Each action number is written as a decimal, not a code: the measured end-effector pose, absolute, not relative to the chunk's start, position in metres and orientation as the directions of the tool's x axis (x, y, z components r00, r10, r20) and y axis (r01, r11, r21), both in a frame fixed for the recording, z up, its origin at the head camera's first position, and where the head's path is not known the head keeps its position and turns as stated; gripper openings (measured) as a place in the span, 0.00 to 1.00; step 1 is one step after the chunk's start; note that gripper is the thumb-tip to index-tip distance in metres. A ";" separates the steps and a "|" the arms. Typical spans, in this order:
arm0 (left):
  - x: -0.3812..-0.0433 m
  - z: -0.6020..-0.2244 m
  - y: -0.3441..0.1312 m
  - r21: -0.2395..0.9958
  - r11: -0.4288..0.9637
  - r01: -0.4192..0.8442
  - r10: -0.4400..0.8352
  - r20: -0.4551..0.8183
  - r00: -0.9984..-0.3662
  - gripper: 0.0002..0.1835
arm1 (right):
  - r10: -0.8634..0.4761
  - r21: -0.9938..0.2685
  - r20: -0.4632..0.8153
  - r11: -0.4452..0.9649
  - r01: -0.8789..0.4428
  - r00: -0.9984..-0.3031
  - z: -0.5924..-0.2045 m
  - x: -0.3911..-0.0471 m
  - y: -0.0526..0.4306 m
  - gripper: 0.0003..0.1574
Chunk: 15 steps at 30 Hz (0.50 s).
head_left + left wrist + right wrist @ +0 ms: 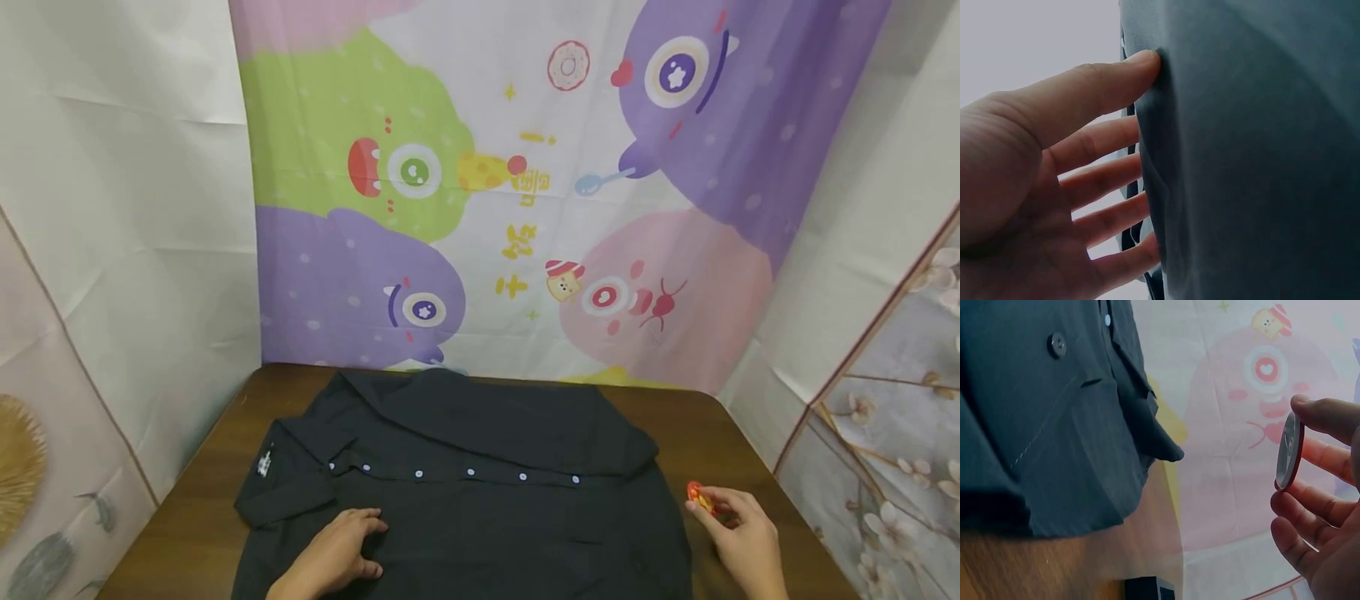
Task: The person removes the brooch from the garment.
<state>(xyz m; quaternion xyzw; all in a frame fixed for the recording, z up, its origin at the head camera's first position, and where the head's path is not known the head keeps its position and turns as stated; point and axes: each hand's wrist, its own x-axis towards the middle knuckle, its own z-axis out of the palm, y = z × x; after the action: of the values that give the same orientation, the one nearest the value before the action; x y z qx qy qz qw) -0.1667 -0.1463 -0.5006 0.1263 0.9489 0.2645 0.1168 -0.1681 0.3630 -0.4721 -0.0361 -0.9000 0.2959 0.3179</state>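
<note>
A dark button-up shirt (480, 533) lies spread on the table, with a row of pale buttons (470, 472) across it. My left hand (337, 550) rests on its left part, fingers spread and fingertips touching the cloth. In the left wrist view the thumb and fingers meet a fold of the dark fabric (1241, 156). To the right of the shirt, my right hand (742, 537) pinches a small round badge (701, 497), red and yellow on its face. The right wrist view shows the badge (1289, 452) edge-on with a pale back, between thumb and fingers.
The brown wooden table (742, 442) has its right edge near my right hand. A cartoon-printed cloth (495, 333) hangs behind it, with pale panels on both sides. The shirt's left sleeve (288, 475) carries a white mark. A black box-like object (1147, 587) shows low in the right wrist view.
</note>
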 end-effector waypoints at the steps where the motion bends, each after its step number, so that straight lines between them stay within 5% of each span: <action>1: -0.167 -0.501 -0.146 0.530 0.831 0.168 0.299 -0.171 -0.939 0.25 | 0.250 -0.550 0.552 0.826 -0.122 -0.795 -0.473 -0.167 0.364 0.17; 15: -0.165 -0.501 -0.147 0.524 0.831 0.188 0.300 -0.137 -0.944 0.24 | 0.248 -0.526 0.514 0.847 -0.073 -0.821 -0.475 -0.166 0.374 0.18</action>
<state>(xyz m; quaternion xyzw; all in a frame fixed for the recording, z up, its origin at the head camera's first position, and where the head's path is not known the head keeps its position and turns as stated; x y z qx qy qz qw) -0.1649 -0.1473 -0.5009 0.1284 0.9507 0.2612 0.1072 -0.1655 0.3743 -0.4746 -0.0479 -0.9146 0.2720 0.2953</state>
